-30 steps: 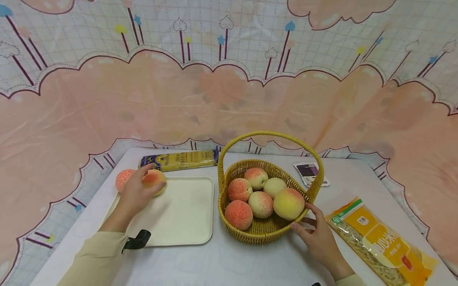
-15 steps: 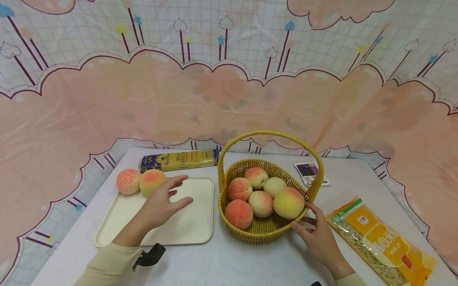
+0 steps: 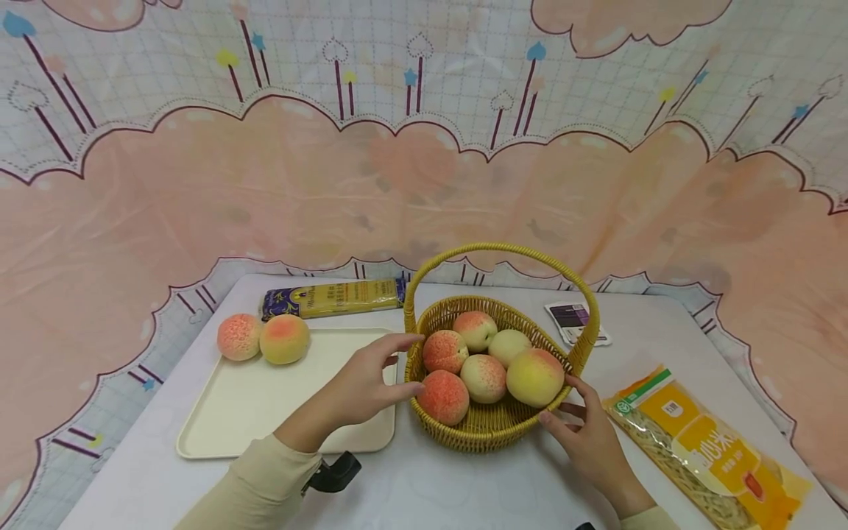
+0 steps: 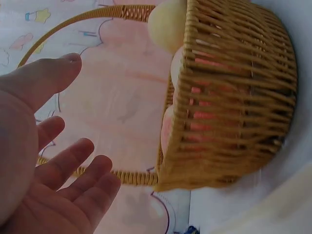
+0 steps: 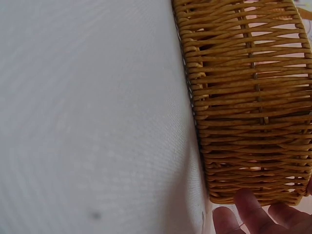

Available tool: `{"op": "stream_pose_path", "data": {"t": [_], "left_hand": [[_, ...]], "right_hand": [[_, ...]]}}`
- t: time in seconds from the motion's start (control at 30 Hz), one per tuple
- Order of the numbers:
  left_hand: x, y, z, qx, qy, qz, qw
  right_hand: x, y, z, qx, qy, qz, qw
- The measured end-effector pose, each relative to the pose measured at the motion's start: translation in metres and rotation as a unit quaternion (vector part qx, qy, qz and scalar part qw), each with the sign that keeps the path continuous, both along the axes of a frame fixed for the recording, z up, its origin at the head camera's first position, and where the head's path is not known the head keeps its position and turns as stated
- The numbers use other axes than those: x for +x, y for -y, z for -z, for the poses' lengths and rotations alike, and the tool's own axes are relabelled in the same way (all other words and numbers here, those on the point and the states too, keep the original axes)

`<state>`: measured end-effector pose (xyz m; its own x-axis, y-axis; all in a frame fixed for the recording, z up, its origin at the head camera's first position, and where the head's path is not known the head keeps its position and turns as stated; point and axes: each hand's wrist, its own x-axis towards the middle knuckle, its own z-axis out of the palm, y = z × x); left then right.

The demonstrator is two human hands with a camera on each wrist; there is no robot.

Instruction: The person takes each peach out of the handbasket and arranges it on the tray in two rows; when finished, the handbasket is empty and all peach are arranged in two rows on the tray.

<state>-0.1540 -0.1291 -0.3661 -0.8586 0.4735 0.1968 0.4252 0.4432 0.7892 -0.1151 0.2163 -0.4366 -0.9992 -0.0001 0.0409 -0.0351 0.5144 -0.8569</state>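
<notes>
In the head view my left hand (image 3: 361, 390) reaches over the tray's right edge to the left rim of a yellow wicker basket (image 3: 473, 440). Its thumb and fingers are spread with nothing between them; the fingertips overlap the rim and stand close to a red peach (image 3: 443, 397). The left wrist view also has the hand (image 4: 63, 161) apart from the woven wall. Several other peaches lie in the basket, including a large yellow one (image 3: 534, 377) at the right. My right hand (image 3: 589, 438) holds the basket's right rim, with fingers (image 5: 251, 209) against the outer weave.
Two peaches, one pink (image 3: 239, 337) and one orange-yellow (image 3: 285, 340), sit at the far left corner of a cream tray (image 3: 228, 412). Behind lies a long pasta packet (image 3: 344, 298). A small sachet (image 3: 575, 322) and a yellow noodle bag (image 3: 709, 449) are at the right. The basket's handle arches upward.
My left hand has let go of the orange-yellow peach at the tray's far left corner and moved right across the tray to the basket. The right hand has stayed at the rim.
</notes>
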Motion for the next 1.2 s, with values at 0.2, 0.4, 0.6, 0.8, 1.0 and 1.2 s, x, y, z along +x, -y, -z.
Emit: {"op": "stream_pose_path", "data": {"t": [0.2, 0.4, 0.6, 0.8, 1.0, 1.2], "left_hand": [[-0.012, -0.027, -0.005, -0.026, 0.034, 0.018, 0.9989], [-0.028, -0.051, -0.008, -0.043, 0.041, 0.035, 0.9976], [-0.038, -0.068, -0.010, -0.058, 0.052, 0.044, 0.9960], [-0.044, -0.081, -0.010, -0.055, 0.051, 0.057, 0.9955], [-0.046, -0.096, -0.009, -0.061, 0.048, 0.051, 0.9957], [-0.050, -0.109, -0.007, -0.058, 0.059, 0.060, 0.9947]], "right_hand": [[-0.001, -0.001, 0.000, 0.004, -0.002, 0.000, 1.0000], [-0.002, -0.001, 0.001, 0.009, -0.009, 0.000, 0.9999], [-0.002, 0.000, 0.000, 0.008, 0.001, 0.001, 1.0000], [-0.001, 0.000, 0.000, 0.008, 0.012, 0.002, 0.9999], [0.000, -0.001, 0.000, 0.010, 0.007, 0.002, 0.9999], [0.001, -0.001, 0.001, 0.009, 0.003, 0.000, 1.0000]]}}
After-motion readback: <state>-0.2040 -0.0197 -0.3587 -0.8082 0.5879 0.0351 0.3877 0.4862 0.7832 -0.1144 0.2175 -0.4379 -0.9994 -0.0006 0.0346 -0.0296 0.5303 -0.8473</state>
